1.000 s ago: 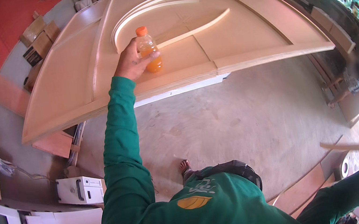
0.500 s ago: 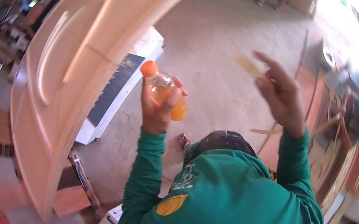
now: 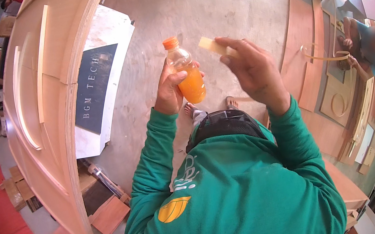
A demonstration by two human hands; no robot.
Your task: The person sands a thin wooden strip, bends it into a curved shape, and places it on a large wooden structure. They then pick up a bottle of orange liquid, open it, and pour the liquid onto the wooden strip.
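My left hand (image 3: 169,89) grips a small clear plastic bottle (image 3: 185,73) with an orange cap, about half full of orange liquid, held upright in front of my chest. My right hand (image 3: 251,69) is raised beside it, just right of the bottle's neck, pinching a small pale flat wooden piece (image 3: 211,45) between thumb and fingers. Both arms wear green sleeves. My feet show on the concrete floor below the bottle.
A large curved pale plywood panel (image 3: 43,116) rests on a white machine base (image 3: 97,82) at the left. Cut wooden boards and shaped panels (image 3: 325,79) lie on the floor at the right, where another person (image 3: 367,49) crouches. Wood offcuts (image 3: 107,214) lie lower left.
My view has swung away from the plywood panel toward the floor. The bottle has come closer to my chest, and my right hand with the wooden piece has moved in beside its neck.
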